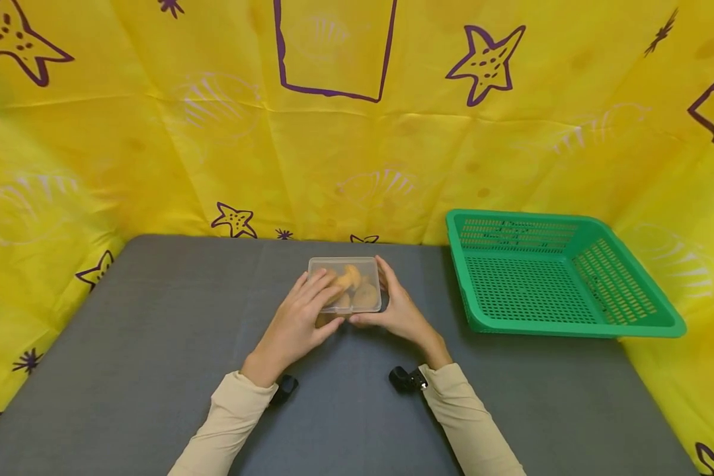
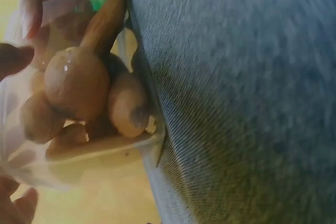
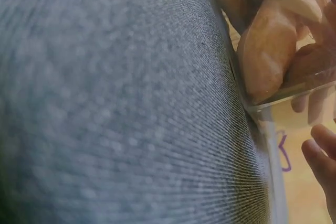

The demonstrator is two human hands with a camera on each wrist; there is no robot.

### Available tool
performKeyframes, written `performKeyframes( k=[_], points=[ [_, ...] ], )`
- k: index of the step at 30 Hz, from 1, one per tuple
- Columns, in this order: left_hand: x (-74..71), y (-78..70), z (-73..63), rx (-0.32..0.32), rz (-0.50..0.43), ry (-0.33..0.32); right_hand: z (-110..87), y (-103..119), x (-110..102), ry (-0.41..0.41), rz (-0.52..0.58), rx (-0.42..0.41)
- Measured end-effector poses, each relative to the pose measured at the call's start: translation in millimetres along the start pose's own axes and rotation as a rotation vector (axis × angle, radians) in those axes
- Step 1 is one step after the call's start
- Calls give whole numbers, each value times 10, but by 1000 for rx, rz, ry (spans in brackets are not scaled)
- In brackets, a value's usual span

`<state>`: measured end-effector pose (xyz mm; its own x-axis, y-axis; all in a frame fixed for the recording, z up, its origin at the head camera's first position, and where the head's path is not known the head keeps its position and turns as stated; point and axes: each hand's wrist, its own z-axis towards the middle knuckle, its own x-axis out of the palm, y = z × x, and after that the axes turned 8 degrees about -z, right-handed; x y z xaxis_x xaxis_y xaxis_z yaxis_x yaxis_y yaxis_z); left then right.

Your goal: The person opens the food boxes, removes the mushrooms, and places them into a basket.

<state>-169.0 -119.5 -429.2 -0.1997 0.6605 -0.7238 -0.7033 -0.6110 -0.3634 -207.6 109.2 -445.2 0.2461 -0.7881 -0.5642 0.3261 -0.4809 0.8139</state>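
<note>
In the head view, a clear plastic container (image 1: 365,297) with a lid stands near the middle of the grey table. Several brown mushrooms (image 2: 79,85) fill it, seen through its wall in the left wrist view; more mushrooms (image 3: 268,48) show in the right wrist view. My left hand (image 1: 297,317) lays its fingers across the lid's left part, its thumb at the front edge. Holding the opposite side, my right hand (image 1: 398,311) has its fingers along the right wall and its thumb at the front. Parts of the lid are hidden under the left fingers.
A green plastic basket (image 1: 470,291) with slotted walls sits to the right on the grey tabletop (image 1: 155,344). Behind the table hangs a yellow cloth (image 1: 309,152) printed with starfish and fish, also covering both sides. Small black cameras are worn on both wrists.
</note>
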Motion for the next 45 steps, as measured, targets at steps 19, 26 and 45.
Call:
performKeyframes(
  k=[19,26,45],
  points=[
    [16,136,98,124,-137,-34,12,-11,-3,18,38,17],
    [34,128,80,156,-120,-29,10,-32,18,14,43,14],
    [84,85,59,200,-31,-98,23,-28,24,8,48,51]
  ],
)
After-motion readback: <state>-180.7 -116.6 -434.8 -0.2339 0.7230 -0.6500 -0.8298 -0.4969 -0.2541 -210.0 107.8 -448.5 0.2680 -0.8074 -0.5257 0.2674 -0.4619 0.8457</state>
